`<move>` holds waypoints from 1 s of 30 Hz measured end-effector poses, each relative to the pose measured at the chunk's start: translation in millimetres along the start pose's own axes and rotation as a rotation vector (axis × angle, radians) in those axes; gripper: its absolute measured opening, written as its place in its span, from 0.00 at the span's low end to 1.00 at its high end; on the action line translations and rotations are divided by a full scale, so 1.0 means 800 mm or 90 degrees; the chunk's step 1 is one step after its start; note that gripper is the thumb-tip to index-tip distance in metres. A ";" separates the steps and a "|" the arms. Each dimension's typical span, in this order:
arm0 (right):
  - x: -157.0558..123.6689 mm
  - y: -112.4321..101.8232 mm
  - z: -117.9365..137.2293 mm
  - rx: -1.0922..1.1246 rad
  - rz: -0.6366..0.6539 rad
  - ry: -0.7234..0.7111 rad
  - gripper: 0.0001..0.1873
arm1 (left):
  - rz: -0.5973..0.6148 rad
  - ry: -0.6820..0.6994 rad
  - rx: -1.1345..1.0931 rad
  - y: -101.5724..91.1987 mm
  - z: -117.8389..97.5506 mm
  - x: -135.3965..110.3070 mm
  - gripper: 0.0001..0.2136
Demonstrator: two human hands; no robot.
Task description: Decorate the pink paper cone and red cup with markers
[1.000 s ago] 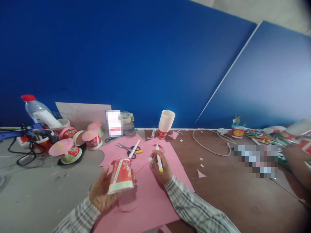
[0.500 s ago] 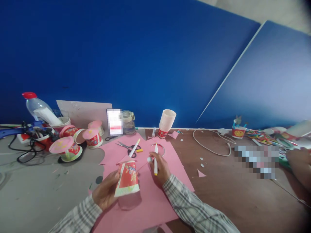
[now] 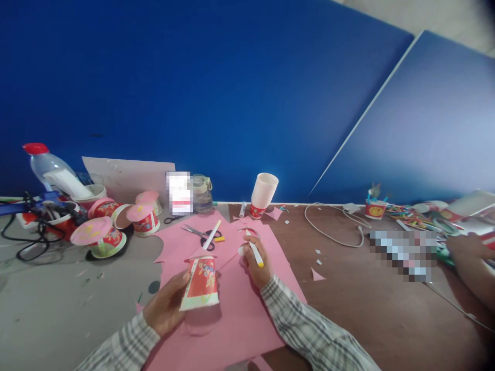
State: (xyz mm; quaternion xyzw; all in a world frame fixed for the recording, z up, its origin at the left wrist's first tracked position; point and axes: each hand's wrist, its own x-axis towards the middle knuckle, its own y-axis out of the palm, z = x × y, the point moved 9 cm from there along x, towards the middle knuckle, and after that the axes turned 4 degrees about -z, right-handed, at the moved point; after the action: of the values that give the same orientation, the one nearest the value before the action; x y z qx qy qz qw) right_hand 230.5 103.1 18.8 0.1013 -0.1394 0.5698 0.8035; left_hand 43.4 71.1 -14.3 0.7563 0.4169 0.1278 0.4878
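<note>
The red paper cup (image 3: 201,281) is in the left hand (image 3: 167,305), over the big pink paper (image 3: 247,322). Its wide end points down, with green and yellow marks near the rim. The left thumb and fingers curl snugly round its side. A second ago the strip of writing was nearer the cup's middle; now it is by the left edge, so the cup has turned a bit.

The right hand (image 3: 258,267) pinches a white pen (image 3: 254,251) with a yellow end. Half a second ago the pen looked almost straight; now it leans, its yellow end more to the right. It is apart from the cup. I can't tell what the small pale thing (image 3: 241,251) at the fingertips is.

The scissors (image 3: 194,232) and another white pen (image 3: 211,235) lie on the paper, same as before. A stack of cups (image 3: 264,191) stands behind.
</note>
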 end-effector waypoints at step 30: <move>-0.008 0.028 0.033 -0.608 0.092 -0.412 0.09 | -0.059 0.022 0.040 -0.010 -0.003 0.000 0.19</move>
State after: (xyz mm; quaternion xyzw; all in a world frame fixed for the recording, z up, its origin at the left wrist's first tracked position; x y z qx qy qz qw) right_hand 204.8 96.4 41.5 -0.1132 -0.6263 0.4372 0.6355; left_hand 37.9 74.1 -20.2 0.7488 0.4636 0.1045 0.4620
